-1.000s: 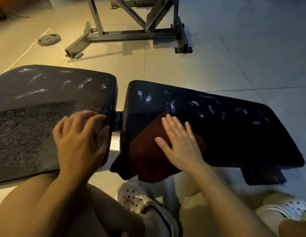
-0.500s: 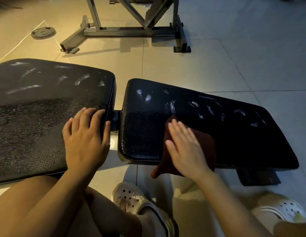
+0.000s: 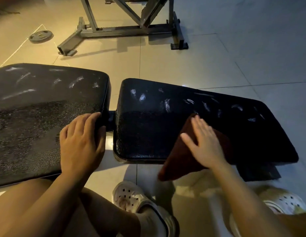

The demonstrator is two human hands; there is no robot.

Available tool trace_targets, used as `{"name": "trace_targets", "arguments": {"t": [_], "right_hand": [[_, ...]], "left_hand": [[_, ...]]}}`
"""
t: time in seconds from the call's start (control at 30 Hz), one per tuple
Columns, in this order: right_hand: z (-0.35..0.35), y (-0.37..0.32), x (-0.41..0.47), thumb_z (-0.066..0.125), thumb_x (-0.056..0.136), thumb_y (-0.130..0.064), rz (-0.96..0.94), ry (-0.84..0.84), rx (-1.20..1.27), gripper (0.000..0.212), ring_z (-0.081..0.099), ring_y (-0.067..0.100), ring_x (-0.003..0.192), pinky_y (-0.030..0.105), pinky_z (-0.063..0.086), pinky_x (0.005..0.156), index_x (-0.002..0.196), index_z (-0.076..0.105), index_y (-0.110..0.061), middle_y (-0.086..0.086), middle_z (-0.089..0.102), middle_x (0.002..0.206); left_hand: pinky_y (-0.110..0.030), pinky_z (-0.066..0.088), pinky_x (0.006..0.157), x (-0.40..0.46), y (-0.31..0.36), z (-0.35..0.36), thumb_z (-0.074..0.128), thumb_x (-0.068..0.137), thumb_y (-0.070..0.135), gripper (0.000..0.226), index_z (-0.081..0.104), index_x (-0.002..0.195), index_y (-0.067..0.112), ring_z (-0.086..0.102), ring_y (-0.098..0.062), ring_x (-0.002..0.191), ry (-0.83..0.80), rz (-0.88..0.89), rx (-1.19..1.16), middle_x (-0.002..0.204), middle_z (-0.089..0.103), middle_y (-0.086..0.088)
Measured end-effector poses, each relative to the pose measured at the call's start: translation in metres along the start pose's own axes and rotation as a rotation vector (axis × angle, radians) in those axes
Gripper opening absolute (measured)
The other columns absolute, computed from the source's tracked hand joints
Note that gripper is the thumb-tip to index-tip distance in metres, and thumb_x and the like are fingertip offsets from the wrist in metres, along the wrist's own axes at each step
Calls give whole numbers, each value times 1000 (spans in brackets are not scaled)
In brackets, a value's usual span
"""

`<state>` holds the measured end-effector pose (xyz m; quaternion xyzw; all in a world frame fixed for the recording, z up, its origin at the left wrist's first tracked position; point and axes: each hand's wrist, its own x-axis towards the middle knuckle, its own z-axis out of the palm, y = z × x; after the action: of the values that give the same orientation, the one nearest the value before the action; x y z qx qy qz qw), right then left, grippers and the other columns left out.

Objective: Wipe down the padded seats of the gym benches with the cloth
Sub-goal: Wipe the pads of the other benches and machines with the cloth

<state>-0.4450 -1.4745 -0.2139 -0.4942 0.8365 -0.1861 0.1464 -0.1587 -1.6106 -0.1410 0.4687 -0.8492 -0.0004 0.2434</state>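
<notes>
A person is crouching beside a black padded gym bench, both hands on its cushions. The right hand (image 3: pixel 206 144) is lying flat with straight fingers on a dark red-brown cloth (image 3: pixel 181 156), pressing it against the seat pad (image 3: pixel 148 127) at about four o'clock in the view — the cloth's lower corner is hanging over the pad's near edge toward the floor. The left hand (image 3: pixel 80 142) is resting at about eight o'clock on the end of the longer back pad (image 3: pixel 37 117), its fingers curling over the pad's edge by the gap between the two cushions and gripping it. Pale streaks are showing along the far halves of both pads, while the near halves are looking dull and grainy. Below the bench, at six o'clock, a white perforated clog (image 3: pixel 131 197) is standing on the tiled floor (image 3: pixel 217 65), and a second clog (image 3: pixel 284 200) is peeking in at five o'clock. Beyond the bench, at twelve o'clock, a grey steel equipment frame (image 3: pixel 121 29) is sitting on the tiles — a small weight plate (image 3: pixel 40 36) is lying flat to its left, at about eleven o'clock.
</notes>
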Motion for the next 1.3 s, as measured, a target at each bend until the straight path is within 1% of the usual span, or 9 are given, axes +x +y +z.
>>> {"name": "trace_targets", "arguments": {"t": [0.13,0.33,0.47,0.6,0.7,0.93,1.03,1.17,1.3], "right_hand": [[-13,56,6,17,85,-71,244,-6,4,89,2,15,150,37,1,123,156,10,-18,0,4,164],[-2,29,3,25,99,-56,288,31,-51,72,-2,18,151,38,-2,123,156,6,-16,2,-1,164],[8,-45,-8,12,94,-64,-15,-1,-36,77,-8,13,149,30,-12,117,156,3,-19,-3,-6,163],[23,-131,-18,5,92,-63,-356,-60,15,78,-11,12,149,33,-13,120,156,6,-19,-2,-4,164],[24,-149,-22,9,93,-65,-400,-54,57,77,-9,9,149,32,-12,120,156,9,-20,-4,-1,163],[17,-48,-23,-17,79,-77,-78,58,-13,95,-5,9,149,30,-7,120,155,4,-24,-6,-2,162],[6,11,-22,-5,84,-75,67,59,-37,91,-1,10,150,31,-4,122,156,9,-21,-5,2,163],[-12,94,-7,18,97,-59,266,44,-13,73,1,13,150,34,-1,122,156,10,-17,0,4,164],[-23,137,6,23,103,-47,446,26,16,63,1,18,151,40,0,122,156,10,-15,4,2,164]], "left_hand": [[-51,37,94,1,1,1,38,94,38,49,50,131,9,50,-37,116,17,-20,-18,124,57,-18],[-52,38,93,2,0,3,39,95,38,46,50,131,11,51,-37,114,20,-32,-10,122,58,-18],[-52,38,93,3,2,3,38,95,39,47,50,131,11,52,-38,114,13,-33,-11,122,58,-18],[-52,39,91,2,4,1,40,94,36,48,48,133,10,54,-39,112,39,-35,-23,119,60,-20],[-52,38,92,-1,4,1,38,95,37,49,47,134,10,54,-39,111,33,-1,7,119,60,-20],[-51,32,99,-10,20,5,42,94,32,42,52,128,10,47,-35,119,74,292,53,126,56,-19],[-48,26,106,-14,51,20,44,93,33,40,56,125,11,45,-31,123,52,366,-5,126,58,-15],[-47,23,110,-8,70,39,43,94,36,42,61,123,11,46,-30,125,33,311,18,126,59,-13],[-50,27,107,-2,78,50,46,93,41,44,60,122,12,46,-30,126,76,93,30,127,57,-11]]}}
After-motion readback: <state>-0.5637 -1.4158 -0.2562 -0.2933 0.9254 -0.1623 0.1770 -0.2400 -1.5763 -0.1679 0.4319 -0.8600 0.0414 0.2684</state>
